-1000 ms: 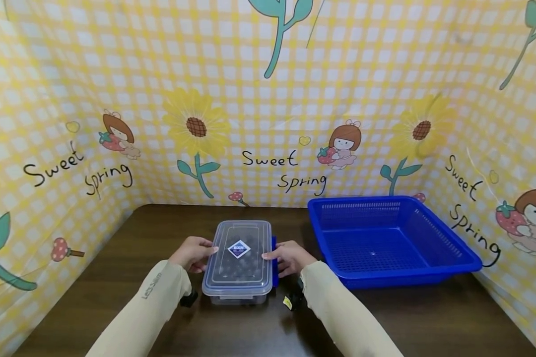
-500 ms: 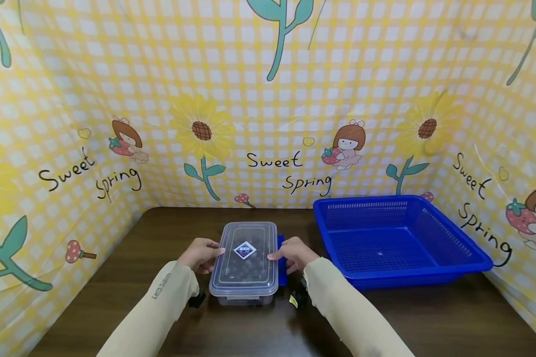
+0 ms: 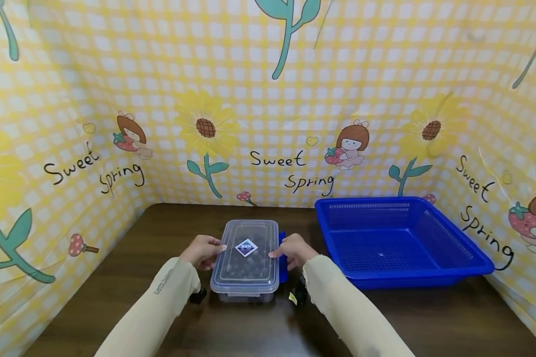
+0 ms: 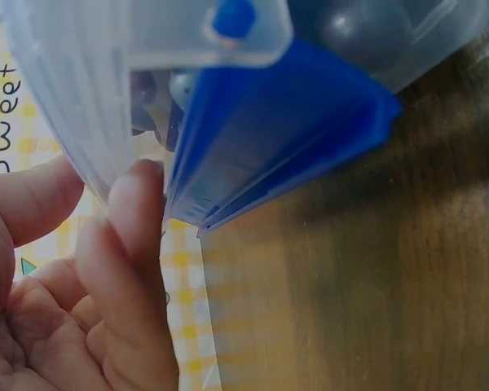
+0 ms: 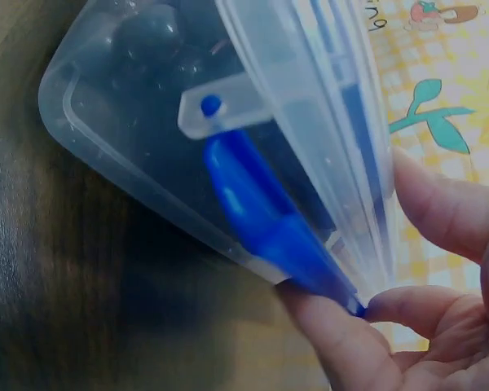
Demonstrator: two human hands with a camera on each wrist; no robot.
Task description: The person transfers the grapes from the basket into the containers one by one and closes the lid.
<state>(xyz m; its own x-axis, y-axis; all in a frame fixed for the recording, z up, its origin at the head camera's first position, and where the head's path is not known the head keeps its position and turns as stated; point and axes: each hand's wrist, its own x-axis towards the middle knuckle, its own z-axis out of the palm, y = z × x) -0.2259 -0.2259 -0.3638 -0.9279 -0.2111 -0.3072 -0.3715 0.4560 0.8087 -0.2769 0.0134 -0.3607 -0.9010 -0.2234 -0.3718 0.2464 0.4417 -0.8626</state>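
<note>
A clear plastic storage container (image 3: 246,267) with a BXH label on its lid stands on the table; dark round balls (image 5: 147,32) show through its wall. My left hand (image 3: 201,252) grips its left side, thumb on the lid's rim. In the left wrist view a blue latch (image 4: 269,122) hangs swung outward there, with my fingers by its lower edge. My right hand (image 3: 295,249) holds the other side, thumb at the lid rim and fingers at the right blue latch (image 5: 253,204), which also stands out from the wall. The lid lies on the container.
A blue plastic basket (image 3: 404,273) with perforated walls sits on the right of the brown table (image 3: 134,248). A yellow checked cloth (image 3: 281,109) with flowers and writing hangs behind and at both sides. Black wrist devices sit under both cuffs.
The right blue latch has swung a little farther out from the container. Both hands stay at its sides. The whole head view has shifted slightly.
</note>
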